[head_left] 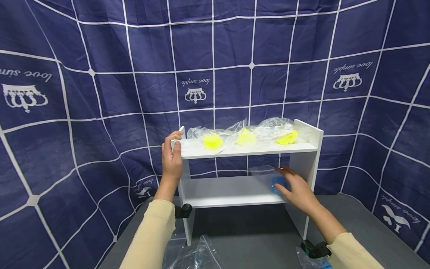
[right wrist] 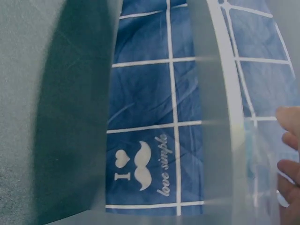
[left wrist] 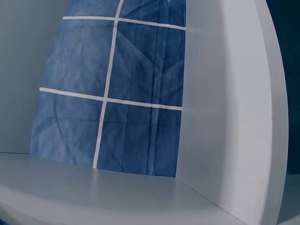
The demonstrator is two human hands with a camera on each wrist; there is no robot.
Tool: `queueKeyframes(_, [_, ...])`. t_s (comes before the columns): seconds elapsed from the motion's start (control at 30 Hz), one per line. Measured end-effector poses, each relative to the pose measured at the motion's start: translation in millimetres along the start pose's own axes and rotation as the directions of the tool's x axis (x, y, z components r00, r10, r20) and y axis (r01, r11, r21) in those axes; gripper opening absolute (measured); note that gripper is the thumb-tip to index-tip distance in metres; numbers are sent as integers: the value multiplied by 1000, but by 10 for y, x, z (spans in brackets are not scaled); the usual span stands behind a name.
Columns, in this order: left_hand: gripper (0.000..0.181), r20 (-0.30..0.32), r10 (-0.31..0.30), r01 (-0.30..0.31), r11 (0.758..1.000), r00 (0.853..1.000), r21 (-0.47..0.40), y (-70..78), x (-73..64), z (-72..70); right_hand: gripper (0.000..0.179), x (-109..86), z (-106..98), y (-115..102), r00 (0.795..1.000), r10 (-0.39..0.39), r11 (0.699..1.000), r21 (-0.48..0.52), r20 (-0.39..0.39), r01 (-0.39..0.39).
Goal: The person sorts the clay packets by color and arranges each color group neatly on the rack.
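A white two-tier shelf stands on the dark table. My left hand grips the top of its left side panel, fingers bent over the edge and thumb on the near side. At the right end of the lower tier is a clear plastic bag with something blue inside. Against this bag is my right hand, its thumb and fingers spread apart and partly covering the blue content. In the right wrist view the fingers show at the right edge beside the clear plastic.
Along the top tier lie several clear bags with yellow pieces. More clear bags lie on the table in front, and another bag with blue content is near the right wrist. A navy grid curtain surrounds the table.
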State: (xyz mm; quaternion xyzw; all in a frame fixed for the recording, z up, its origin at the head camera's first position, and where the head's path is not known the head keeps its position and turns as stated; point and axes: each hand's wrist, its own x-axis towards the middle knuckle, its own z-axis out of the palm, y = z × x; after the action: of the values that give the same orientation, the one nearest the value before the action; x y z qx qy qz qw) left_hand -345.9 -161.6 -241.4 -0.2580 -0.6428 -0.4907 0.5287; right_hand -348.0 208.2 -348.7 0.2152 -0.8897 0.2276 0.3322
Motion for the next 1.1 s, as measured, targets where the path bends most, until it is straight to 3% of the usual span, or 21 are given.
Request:
queueKeyframes(0.23, [14, 5, -16, 16, 1000, 1000, -1, 29, -31, 30, 46, -282, -246, -114, 993, -48, 997, 51, -105, 53])
queueKeyframes(0.5, [15, 11, 18, -18, 1000, 1000, 0, 42, -30, 56, 51, -625, -550, -109, 987, -123, 991, 36, -104, 127])
queueKeyframes(0.73, [14, -2, 24, -24, 1000, 1000, 2, 28, -20, 34, 46, -872, -658, -17, 986, -168, 975, 152, 16, 164])
queueKeyframes(0.83, [15, 4, 14, -14, 1000, 1000, -1, 16, -28, 14, 48, -981, -669, 65, 972, -212, 956, 229, 100, 184])
queueKeyframes(0.93, [15, 9, 2, -2, 1000, 1000, -6, 10, -34, 3, 50, -1094, -673, 190, 939, -256, 934, 309, 228, 180])
queueKeyframes(1.07, [15, 7, 0, 0, 1000, 1000, -14, 18, -28, 17, 60, -1282, -653, 403, 850, -338, 900, 402, 403, 167])
queueKeyframes(1.1, [15, 7, 1, -1, 1000, 1000, -15, 22, -26, 21, 63, -1326, -659, 439, 822, -321, 900, 422, 471, 109])
